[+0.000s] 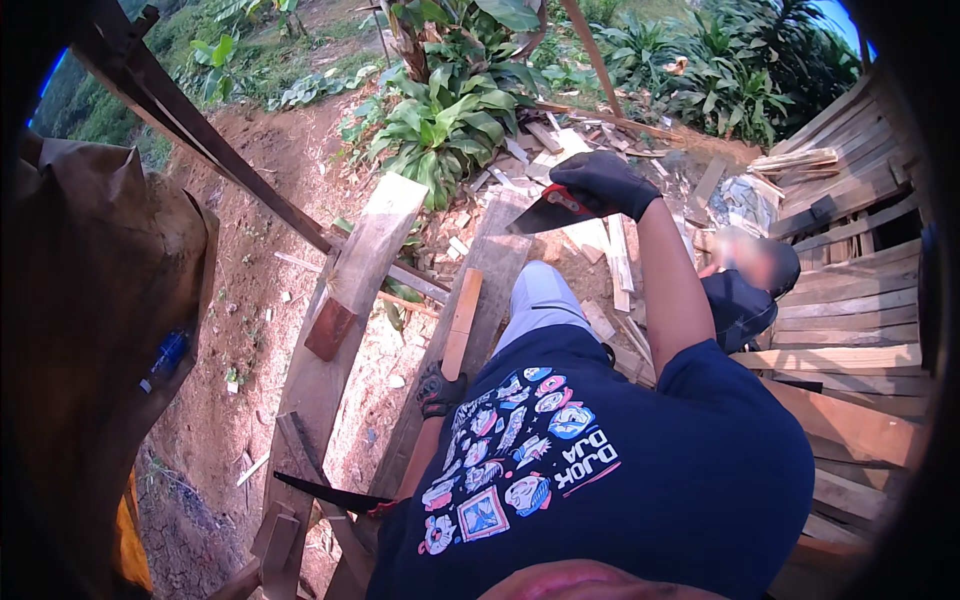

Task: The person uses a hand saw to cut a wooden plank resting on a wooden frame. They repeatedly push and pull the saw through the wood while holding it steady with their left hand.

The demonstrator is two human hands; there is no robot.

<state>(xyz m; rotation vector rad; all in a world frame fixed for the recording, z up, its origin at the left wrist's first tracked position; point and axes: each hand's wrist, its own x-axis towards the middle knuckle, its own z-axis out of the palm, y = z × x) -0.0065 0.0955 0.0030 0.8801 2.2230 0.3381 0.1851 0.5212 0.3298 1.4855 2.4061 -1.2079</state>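
My right hand (607, 184), in a black glove, is raised and closed around the red handle of a handsaw (541, 214). Its dark blade points left, above the far end of a long plank. On that same plank (497, 250) lies a narrow, pale wooden strip (463, 318). My left hand (438, 390), also gloved, grips the near end of this strip; some fingers are hard to make out. The saw blade is apart from the strip. A second handsaw (335, 493) with a dark curved blade and a red grip lies across the boards by my left forearm.
A reddish wood block (330, 330) rests on another long plank (385, 225) to the left. Offcuts (545, 150) litter the ground ahead. Another person (745, 295) is close by at right, beside a wooden plank wall (850, 300). Brown sheeting (100, 270) hangs at far left.
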